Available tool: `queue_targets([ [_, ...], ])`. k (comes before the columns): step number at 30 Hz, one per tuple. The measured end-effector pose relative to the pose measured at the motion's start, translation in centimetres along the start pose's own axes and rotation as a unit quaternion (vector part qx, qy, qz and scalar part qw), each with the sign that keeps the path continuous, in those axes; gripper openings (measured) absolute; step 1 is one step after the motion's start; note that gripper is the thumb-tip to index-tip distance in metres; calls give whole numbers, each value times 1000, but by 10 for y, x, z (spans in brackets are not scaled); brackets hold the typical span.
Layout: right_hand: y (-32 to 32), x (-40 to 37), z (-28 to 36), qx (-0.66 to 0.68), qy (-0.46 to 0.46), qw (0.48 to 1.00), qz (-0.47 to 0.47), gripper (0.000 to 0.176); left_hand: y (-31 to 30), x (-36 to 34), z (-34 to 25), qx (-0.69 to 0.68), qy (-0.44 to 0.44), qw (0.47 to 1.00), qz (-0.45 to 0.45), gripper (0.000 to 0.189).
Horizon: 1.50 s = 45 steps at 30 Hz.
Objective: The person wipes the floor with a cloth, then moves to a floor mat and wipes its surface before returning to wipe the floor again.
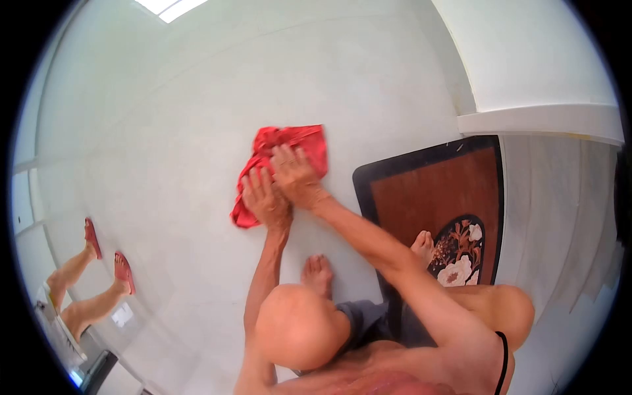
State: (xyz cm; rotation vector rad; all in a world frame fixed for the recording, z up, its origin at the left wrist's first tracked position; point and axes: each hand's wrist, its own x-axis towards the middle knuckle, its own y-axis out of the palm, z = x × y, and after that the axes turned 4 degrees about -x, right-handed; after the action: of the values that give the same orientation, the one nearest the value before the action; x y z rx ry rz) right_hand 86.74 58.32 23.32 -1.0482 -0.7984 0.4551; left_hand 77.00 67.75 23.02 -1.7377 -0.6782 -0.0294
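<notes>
A crumpled red cloth (309, 140) lies on the pale floor (184, 145) in front of me. My left hand (267, 201) presses on its lower part, palm down with the fingers stretched out. Just beside it and a little farther forward, my right hand (297, 176) also rests flat on the cloth, fingers extended. The two hands touch or nearly touch. Neither one wraps around the fabric. Part of the cloth is hidden beneath the palms. I am crouching, with my knees below my arms.
A brown floor mat (421, 191) with a dark border and flower pattern lies to the right; one of my bare feet (423, 247) is on it. A white wall corner (536, 122) stands beyond. At left are another person's legs and red slippers (124, 271).
</notes>
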Motion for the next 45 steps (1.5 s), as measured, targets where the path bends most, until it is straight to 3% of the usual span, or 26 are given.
queue_targets([
  [4,-21,-5,-65,-77,40,996,4,51,31,37,-53,-39,48,998,19,48],
  [7,-46,-15,-106,-112,130,984,-36,49,55,65,-96,-110,127,985,46,49],
  [13,-79,-90,-173,-210,280,936,-29,52,84,86,-174,-250,308,905,156,52],
  [18,-94,-111,-197,-248,360,898,-41,48,107,111,-215,-283,412,841,206,48],
  [24,-90,-96,-253,-269,383,881,-63,46,150,141,-254,-325,422,823,197,47],
  [31,-73,-88,-314,-221,344,908,-92,43,178,140,-278,-282,336,886,153,44],
  [33,-55,-65,-317,-204,307,925,-88,43,187,147,-256,-254,298,908,151,46],
  [38,-14,52,-237,-156,184,965,-101,42,154,187,-129,-154,225,957,99,52],
  [40,-6,79,-192,-115,150,975,-114,43,132,182,-82,-109,201,972,63,51],
  [45,22,99,-92,-37,78,995,-44,53,64,140,0,-31,107,992,65,49],
])
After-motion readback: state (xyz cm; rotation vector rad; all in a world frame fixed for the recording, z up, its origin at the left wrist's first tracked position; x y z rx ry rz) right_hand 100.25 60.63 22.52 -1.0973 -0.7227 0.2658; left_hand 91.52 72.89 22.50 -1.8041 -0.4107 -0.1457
